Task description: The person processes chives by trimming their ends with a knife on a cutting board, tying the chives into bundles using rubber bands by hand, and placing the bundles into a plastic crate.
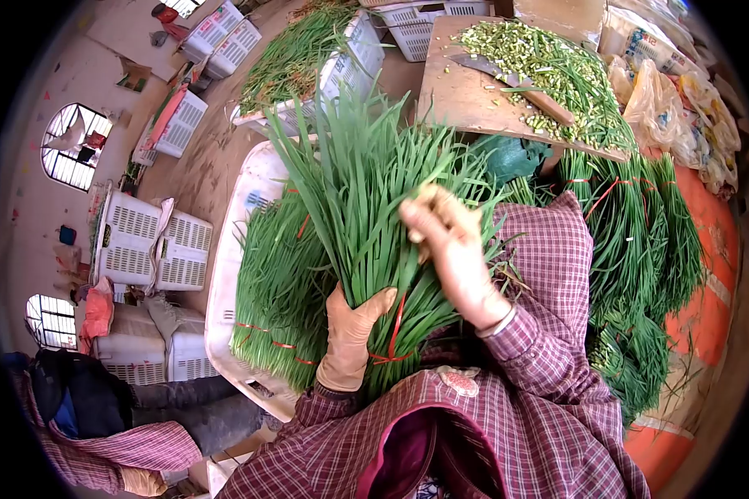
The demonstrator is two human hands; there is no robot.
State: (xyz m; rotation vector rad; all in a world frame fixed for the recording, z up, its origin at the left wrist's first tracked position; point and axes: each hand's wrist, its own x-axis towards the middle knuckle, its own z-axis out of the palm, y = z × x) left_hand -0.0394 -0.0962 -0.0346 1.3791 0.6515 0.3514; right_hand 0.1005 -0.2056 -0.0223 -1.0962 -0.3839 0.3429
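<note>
My left hand [354, 333], in a tan glove, is wrapped round a thick bunch of green garlic chives [362, 216] held upright in front of my chest. A red tie [398, 324] circles the lower part of the chives. My right hand [453, 249] is at the bunch's right side, slightly blurred, with the fingers pinched together. A pale yellowish chive leaf [433, 173] sticks up from its fingertips. Under and left of the bunch, more tied chive bundles [279, 283] lie in a white plastic crate [225, 328].
On a wooden board [441, 83] lie a knife [541, 101] and chopped stems [516, 50]. Tied bundles [641, 224] rest on orange sheeting [699, 312] at right, near plastic bags [653, 108]. A full crate [354, 62] stands ahead; another person [158, 416] is at lower left.
</note>
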